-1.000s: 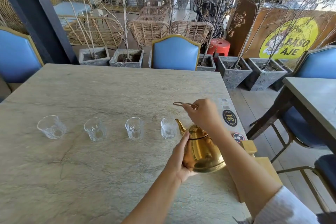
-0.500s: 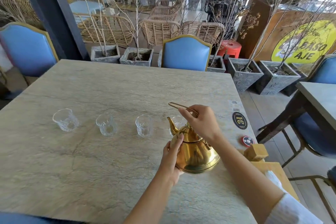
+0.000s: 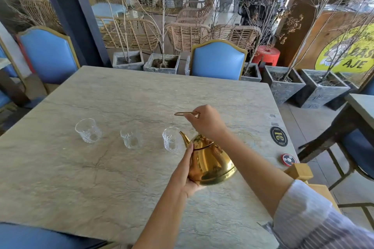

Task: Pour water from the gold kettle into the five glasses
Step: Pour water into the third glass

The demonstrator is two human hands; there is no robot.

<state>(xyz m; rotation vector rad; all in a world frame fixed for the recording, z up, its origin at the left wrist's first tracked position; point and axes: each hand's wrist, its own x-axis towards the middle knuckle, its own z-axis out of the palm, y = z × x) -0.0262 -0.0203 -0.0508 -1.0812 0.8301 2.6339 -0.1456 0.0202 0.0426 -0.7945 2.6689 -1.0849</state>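
Observation:
The gold kettle (image 3: 210, 161) hangs tilted over the stone table (image 3: 101, 178), its spout pointing left. The spout tip sits beside the rim of the nearest clear glass (image 3: 172, 141). My right hand (image 3: 206, 121) is shut on the kettle's thin wire handle above it. My left hand (image 3: 184, 174) cups the kettle's lower left side. Two more clear glasses (image 3: 131, 139) (image 3: 88, 130) stand in a row further left. Any other glasses are hidden behind my hands and the kettle. I cannot see a stream of water.
A round black number sticker (image 3: 278, 136) and a red-and-black disc (image 3: 288, 159) lie near the table's right edge, next to a wooden block (image 3: 299, 172). A blue chair (image 3: 218, 60) faces me across the table. Another table (image 3: 362, 105) stands at the right.
Both hands have carried the kettle leftward along the row, from the fourth glass to the third from the left. My view has also shifted left.

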